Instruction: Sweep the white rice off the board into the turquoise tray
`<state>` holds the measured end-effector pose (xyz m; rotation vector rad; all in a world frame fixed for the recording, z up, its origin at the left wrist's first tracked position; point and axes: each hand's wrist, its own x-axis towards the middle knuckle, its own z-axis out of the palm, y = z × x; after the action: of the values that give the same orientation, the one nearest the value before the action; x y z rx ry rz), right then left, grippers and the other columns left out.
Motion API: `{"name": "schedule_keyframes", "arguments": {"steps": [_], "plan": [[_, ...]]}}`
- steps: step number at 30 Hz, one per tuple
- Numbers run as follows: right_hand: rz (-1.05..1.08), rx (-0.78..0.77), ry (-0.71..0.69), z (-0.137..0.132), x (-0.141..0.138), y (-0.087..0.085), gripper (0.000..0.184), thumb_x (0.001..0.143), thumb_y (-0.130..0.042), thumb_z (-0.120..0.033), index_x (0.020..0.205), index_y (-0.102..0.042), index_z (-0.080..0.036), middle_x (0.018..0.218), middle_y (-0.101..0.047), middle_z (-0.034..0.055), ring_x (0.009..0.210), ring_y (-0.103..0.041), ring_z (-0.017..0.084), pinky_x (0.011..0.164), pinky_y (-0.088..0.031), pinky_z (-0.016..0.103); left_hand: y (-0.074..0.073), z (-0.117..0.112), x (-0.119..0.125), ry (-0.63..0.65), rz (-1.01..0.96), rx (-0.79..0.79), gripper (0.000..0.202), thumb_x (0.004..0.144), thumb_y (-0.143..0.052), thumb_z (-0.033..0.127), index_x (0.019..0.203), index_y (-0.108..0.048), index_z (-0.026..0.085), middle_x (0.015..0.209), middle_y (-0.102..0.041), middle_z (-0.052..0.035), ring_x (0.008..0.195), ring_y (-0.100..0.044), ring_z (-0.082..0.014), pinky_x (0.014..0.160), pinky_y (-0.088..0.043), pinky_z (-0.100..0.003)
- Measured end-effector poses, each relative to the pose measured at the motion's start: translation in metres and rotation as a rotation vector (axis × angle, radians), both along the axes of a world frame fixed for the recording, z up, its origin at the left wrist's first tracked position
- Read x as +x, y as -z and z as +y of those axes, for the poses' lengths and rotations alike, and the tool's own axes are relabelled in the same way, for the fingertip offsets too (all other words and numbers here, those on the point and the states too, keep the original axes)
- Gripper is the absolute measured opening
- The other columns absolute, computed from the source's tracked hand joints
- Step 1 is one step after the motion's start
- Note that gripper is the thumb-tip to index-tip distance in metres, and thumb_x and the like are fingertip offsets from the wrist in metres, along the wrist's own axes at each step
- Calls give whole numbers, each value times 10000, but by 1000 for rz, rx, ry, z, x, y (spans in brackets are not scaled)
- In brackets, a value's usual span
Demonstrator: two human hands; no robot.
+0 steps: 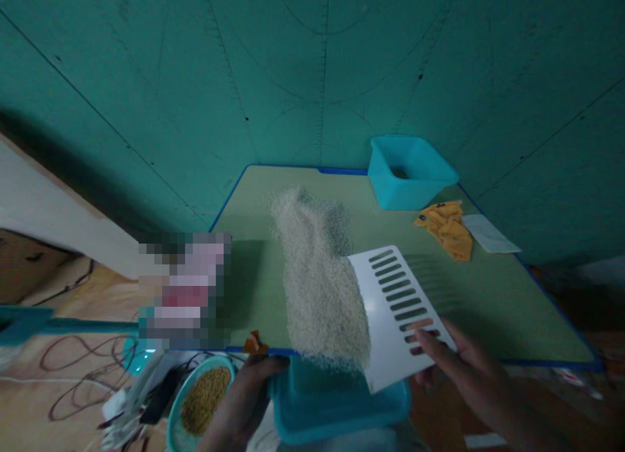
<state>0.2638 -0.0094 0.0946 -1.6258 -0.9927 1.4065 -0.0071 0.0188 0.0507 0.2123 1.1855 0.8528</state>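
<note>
My right hand (pixel 454 354) is closed on a flat white plastic scraper (pixel 375 315) with a row of long slots. Its edge lies against a spread pile of rice-like white grain (pixel 322 282) on the pale green board. Below the board's front edge is a blue plastic tub (pixel 342 413), tilted, its mouth under the near end of the pile. My left hand (pixel 249 387) grips the tub's left rim, thumb at the board edge. Some grain hangs over the edge above the tub.
A second blue tub (pixel 410 178) stands at the back right, with an orange cloth (pixel 449 230) and a white sheet (pixel 491 234) beside it. A small orange scrap (pixel 254 342) lies at the front edge. Lower left, a round basin (pixel 208 400) holds yellowish grains, near cables (pixel 73 380).
</note>
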Motion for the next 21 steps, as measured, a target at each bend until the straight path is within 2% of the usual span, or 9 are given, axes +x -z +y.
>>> {"name": "schedule_keyframes", "arguments": {"steps": [4, 10, 14, 18, 21], "plan": [[-61, 11, -4, -8, -4, -5, 401, 780, -511, -560, 905, -588, -188, 742, -634, 55, 554, -587, 167, 465, -495, 258, -2, 0, 1, -1, 19, 1, 386, 527, -668, 77, 905, -678, 155, 854, -752, -54, 846, -676, -257, 775, -527, -330], [-170, -6, 49, -19, -13, -16, 366, 778, -511, -551, 899, -595, -216, 819, -648, 67, 606, -605, 180, 516, -523, 255, 1, -1, 0, -8, -6, 23, 442, 534, -656, 68, 967, -658, 157, 852, -751, -54, 820, -681, -261, 770, -529, -351], [-235, 39, -31, -19, -6, -20, 340, 770, -521, -537, 912, -621, -246, 839, -659, 71, 601, -616, 198, 515, -539, 275, 1, -1, -1, -19, -8, 18, 509, 539, -657, 61, 1036, -627, 165, 871, -749, -54, 791, -686, -251, 763, -528, -349], [-300, 87, -84, -19, 2, -24, 314, 734, -568, -525, 896, -642, -266, 808, -670, 64, 597, -626, 209, 510, -542, 272, 1, -2, 0, 0, -25, 10, 491, 552, -650, 58, 1031, -627, 159, 847, -751, -55, 775, -688, -245, 731, -535, -337], [-314, 112, -20, -19, 2, -26, 312, 759, -546, -523, 877, -634, -248, 787, -674, 61, 552, -612, 185, 525, -540, 261, 1, -2, 0, 20, -34, 30, 417, 551, -653, 65, 959, -661, 150, 810, -753, -57, 768, -688, -249, 721, -536, -336]]}}
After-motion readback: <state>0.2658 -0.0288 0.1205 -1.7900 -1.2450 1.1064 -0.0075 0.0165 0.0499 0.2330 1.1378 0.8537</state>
